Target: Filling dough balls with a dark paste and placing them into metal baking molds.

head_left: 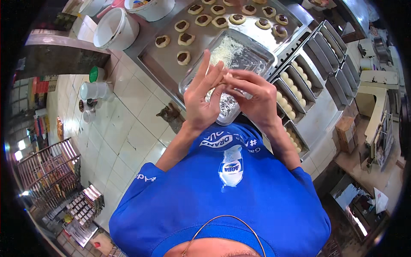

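My left hand (200, 100) and my right hand (258, 99) meet above a clear plastic container (257, 45). Their fingertips are pinched together, with the left index finger sticking up. A small pale bit shows between them, too small and blurred to name. Pale shredded cheese (225, 50) lies in the container, heaped at its far end and thinner close to me. The container's far part rests on a large metal tray (159, 64). Flat dough rounds (186, 39) with dark brown filling in their middles are spread over that tray.
To the right stand loaf tins with pale dough balls (287, 92) and further grey tins (319, 51). A white bucket (116, 30) is at the tray's far left. On the tiled floor, a cat (171, 116) sits close by my left arm. A rack (47, 171) stands farther left.
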